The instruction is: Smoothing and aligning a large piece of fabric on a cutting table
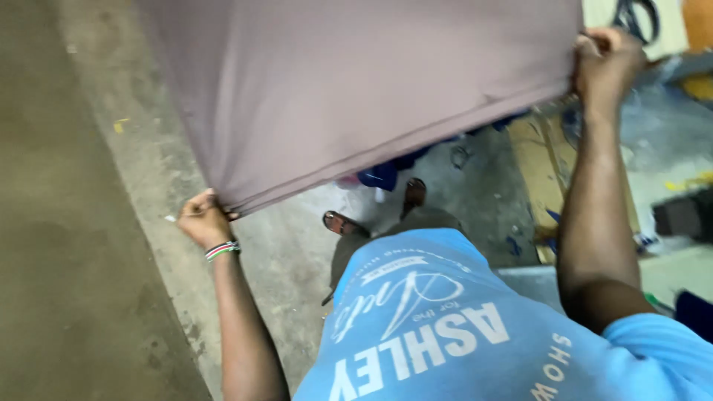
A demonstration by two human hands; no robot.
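In the head view, the floor (96, 245) was bare concrete — stained, with a darker strip along the left and a paler, rougher band running under the feet. To the right lay flattened cardboard (538, 160) and scattered clutter. A mauve cloth (349, 82) hung spread across the upper frame, held up off the floor. The left hand (202, 219) was closed on its lower corner; the right hand (607, 65) — raised higher — was clenched on the other corner.
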